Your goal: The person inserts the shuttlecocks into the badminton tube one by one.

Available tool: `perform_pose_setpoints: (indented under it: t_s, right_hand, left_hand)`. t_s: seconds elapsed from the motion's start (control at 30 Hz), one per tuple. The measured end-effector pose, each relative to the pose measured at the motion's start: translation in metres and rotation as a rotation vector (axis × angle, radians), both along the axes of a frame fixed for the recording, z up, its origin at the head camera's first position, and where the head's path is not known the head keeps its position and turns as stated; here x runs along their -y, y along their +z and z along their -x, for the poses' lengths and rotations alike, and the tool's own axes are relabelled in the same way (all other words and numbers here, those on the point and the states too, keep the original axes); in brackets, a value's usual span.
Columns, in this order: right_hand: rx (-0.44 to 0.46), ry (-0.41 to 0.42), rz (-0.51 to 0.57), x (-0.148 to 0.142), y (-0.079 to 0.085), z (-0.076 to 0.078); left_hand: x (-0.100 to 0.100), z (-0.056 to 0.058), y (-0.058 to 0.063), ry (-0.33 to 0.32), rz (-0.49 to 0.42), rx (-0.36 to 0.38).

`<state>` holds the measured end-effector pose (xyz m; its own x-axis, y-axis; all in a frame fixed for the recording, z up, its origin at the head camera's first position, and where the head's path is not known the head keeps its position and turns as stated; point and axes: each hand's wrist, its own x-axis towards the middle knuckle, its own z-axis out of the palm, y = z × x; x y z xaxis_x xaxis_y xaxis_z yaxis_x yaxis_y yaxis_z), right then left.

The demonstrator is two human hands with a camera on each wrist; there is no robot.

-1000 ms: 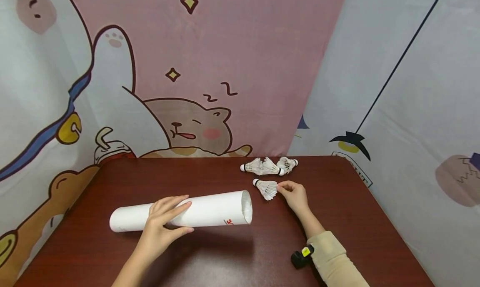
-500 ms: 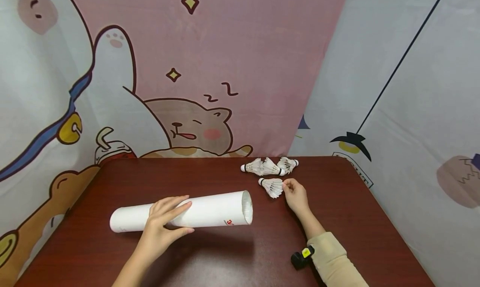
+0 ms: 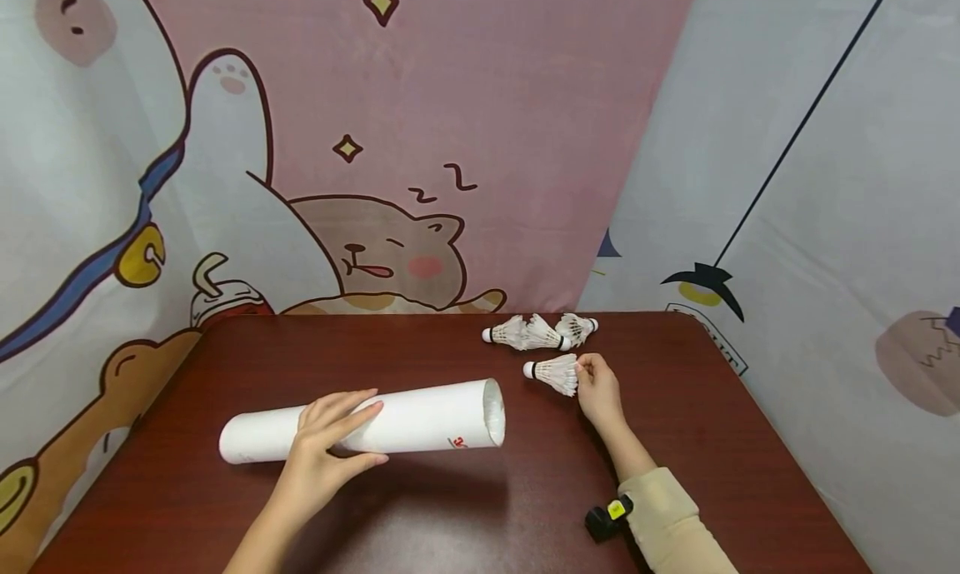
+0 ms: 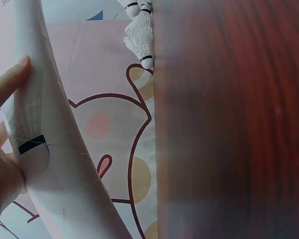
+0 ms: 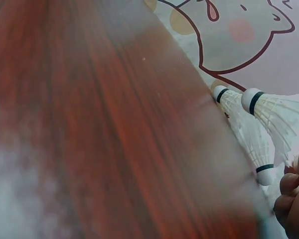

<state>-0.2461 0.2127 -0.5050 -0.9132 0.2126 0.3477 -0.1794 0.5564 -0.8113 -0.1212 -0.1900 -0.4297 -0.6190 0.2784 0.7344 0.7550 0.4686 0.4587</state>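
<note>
Booth of cartoon-printed cloth (image 3: pixel 540 124) around table (image 3: pixel 712 441)

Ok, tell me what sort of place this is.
It looks like an indoor tabletop workspace, perhaps in a decorated room corner: a reddish-brown table stands in front of a cartoon-printed backdrop, with three shuttlecocks lying near its far edge.

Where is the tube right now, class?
In the head view, the tube is mostly left of centre, held in the left grip, to the lower left of the shuttlecock that the right grip pinches.
</note>
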Motion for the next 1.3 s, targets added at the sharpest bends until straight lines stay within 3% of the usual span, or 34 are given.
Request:
perform_pose_setpoints:
  t_s: [0.43, 0.67, 1.03, 1.3]
  right_hand:
    - [-0.079, 0.052, 0.131, 0.005, 0.027, -0.02]
    - [-0.11, 0.122, 0.206, 0.024, 0.077, -0.056]
    - [-0.256, 0.216, 0.244, 0.028, 0.104, -0.08]
    - [-0.312, 0.28, 0.256, 0.032, 0.119, -0.096]
  left_hand:
    - [0.0, 0.0, -0.002, -0.004, 0.003, -0.013]
    - [0.0, 0.001, -0.001, -0.005, 0.0, -0.013]
    - [0.001, 0.001, -0.001, 0.001, 0.002, -0.004]
    - [0.0, 0.001, -0.002, 0.002, 0.004, 0.012]
